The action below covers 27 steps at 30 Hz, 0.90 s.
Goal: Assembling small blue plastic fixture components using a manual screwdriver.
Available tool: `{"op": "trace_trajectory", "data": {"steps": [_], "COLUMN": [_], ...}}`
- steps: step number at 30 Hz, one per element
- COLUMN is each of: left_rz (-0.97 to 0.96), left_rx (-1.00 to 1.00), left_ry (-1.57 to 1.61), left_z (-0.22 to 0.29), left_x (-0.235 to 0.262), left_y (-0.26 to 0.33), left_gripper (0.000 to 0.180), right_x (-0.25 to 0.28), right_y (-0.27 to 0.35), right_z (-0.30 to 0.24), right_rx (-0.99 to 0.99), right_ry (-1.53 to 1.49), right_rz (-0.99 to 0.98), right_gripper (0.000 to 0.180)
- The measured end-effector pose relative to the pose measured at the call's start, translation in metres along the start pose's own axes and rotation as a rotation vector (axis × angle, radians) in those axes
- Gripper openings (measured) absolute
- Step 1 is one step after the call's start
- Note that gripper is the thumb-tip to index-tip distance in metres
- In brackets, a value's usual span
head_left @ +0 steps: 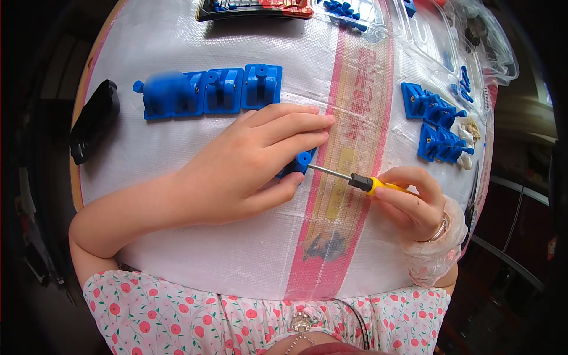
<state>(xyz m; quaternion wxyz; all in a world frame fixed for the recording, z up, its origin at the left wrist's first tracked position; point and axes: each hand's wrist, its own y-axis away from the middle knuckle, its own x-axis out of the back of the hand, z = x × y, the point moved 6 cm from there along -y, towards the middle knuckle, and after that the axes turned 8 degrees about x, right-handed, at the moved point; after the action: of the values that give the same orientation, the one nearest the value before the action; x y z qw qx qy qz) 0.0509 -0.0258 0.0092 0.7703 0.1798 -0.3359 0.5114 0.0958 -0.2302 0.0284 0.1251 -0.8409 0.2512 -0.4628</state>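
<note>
Under my left hand (pixel 254 157) is a small blue plastic part (pixel 300 162), gripped between the fingers and thumb and mostly covered by them. Its round post shows in the gap beside my thumb. My right hand (pixel 411 201) is closed round the yellow and black handle of a screwdriver (pixel 362 182). The metal shaft points left, with its tip at the blue part; whether it sits in a screw is hidden.
A row of blue plastic assemblies (pixel 223 90) lies beyond my left hand. More blue assemblies (pixel 436 142) stand at the right. A black case (pixel 94 121) rests at the far left. At the back are a black tray (pixel 254 16) and clear plastic containers (pixel 423 35) with blue pieces.
</note>
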Motion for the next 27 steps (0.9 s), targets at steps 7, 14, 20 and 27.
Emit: {"op": "trace_trajectory", "data": {"steps": [7, 14, 20, 27], "left_rz": [-0.005, -0.003, -0.002, -0.001], "left_rx": [0.008, 0.009, 0.007, -0.001], "left_ry": [-0.006, -0.009, 0.000, 0.010], "left_z": [-0.0005, -0.0008, 0.0000, 0.0002], "left_x": [-0.0008, -0.0017, -0.0002, -0.0002], "left_y": [0.0001, 0.0002, 0.0004, 0.0001], "left_gripper": [0.052, 0.052, 0.053, 0.053], "right_x": [0.0005, 0.0006, 0.0004, -0.0008], "right_y": [-0.0004, -0.0015, -0.0015, -0.0011], "right_z": [-0.0009, -0.0027, -0.0042, -0.0077], "right_rx": [0.028, 0.100, 0.139, 0.233], "right_ry": [-0.003, 0.049, 0.079, 0.137], "right_rz": [-0.008, -0.013, -0.028, -0.046], "right_gripper": [0.032, 0.032, 0.033, 0.036]}}
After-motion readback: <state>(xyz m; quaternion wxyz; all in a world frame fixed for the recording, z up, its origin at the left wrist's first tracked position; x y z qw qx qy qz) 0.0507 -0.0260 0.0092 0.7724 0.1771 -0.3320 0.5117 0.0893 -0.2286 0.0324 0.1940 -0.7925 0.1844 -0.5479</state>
